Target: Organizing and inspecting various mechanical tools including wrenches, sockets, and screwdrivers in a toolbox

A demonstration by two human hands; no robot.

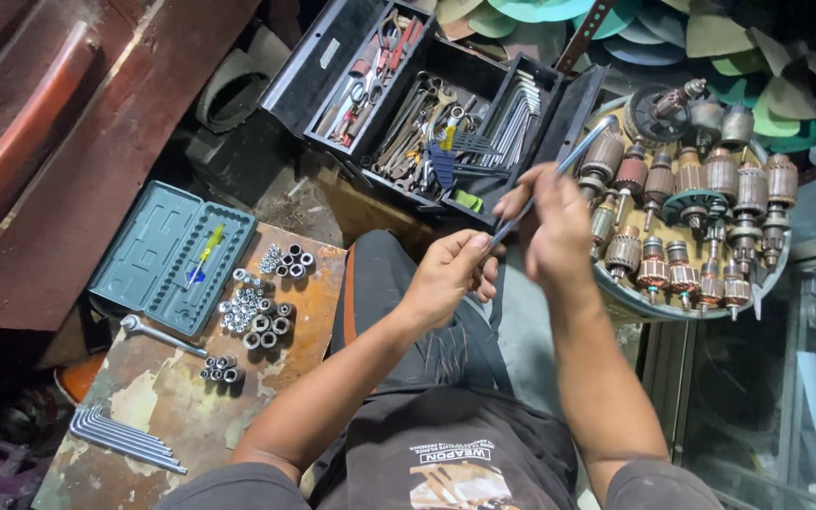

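Note:
My two hands meet in the middle of the head view, above my lap. My left hand (450, 274) pinches the lower end of a long thin metal tool (586, 146). My right hand (550, 222) grips the same tool higher up, and its silvery shaft sticks out up and to the right, over the tray of motor parts. Whether it is one rod or a few held together I cannot tell.
An open black toolbox (332, 66) with wrenches, pliers and hex keys stands ahead. At right, a round tray (639, 304) holds several copper-wound motor armatures. At left, a worn board (172, 416) carries an open teal socket case (148, 255), loose sockets (257, 312), a ratchet handle (158, 335) and hex keys (125, 436).

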